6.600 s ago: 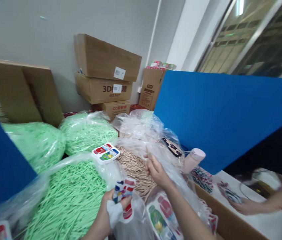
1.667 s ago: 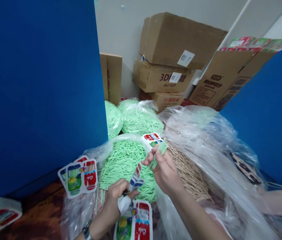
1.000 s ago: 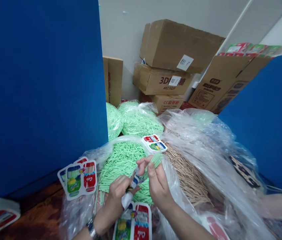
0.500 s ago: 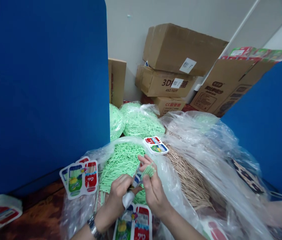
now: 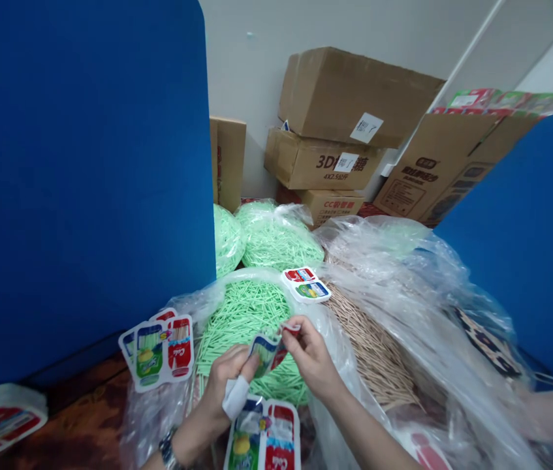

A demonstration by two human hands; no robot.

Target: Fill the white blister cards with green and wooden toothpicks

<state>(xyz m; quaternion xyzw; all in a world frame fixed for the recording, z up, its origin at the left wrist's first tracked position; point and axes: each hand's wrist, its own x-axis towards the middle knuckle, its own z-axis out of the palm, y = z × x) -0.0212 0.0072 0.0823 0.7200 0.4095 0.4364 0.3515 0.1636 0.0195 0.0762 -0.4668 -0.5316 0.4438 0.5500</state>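
My left hand (image 5: pixel 230 378) is closed on the left part of a printed packet (image 5: pixel 264 356), above a bag of green sticks (image 5: pixel 244 310). Something white wraps a finger of that hand. With thumb and fingers, my right hand (image 5: pixel 310 356) pinches the packet's right, red part. The packet is bent between the hands. Below them lies another green and red packet (image 5: pixel 281 437). Several similar packets (image 5: pixel 151 352) overlap at the left, and one (image 5: pixel 306 285) rests at the top edge of the green sticks.
Brown sticks (image 5: pixel 369 339) lie in a clear bag at the right. Blue panels (image 5: pixel 85 183) stand on both sides. Cardboard boxes (image 5: pixel 349 98) are stacked behind. A stack of packets (image 5: pixel 2 421) sits at lower left; another person's blurred arm (image 5: pixel 550 414) shows at lower right.
The green sticks pinched in my right hand no longer show there. That hand has moved down and right onto the packet's edge, and my left hand has shifted slightly left, turning the packet's printed face into view.
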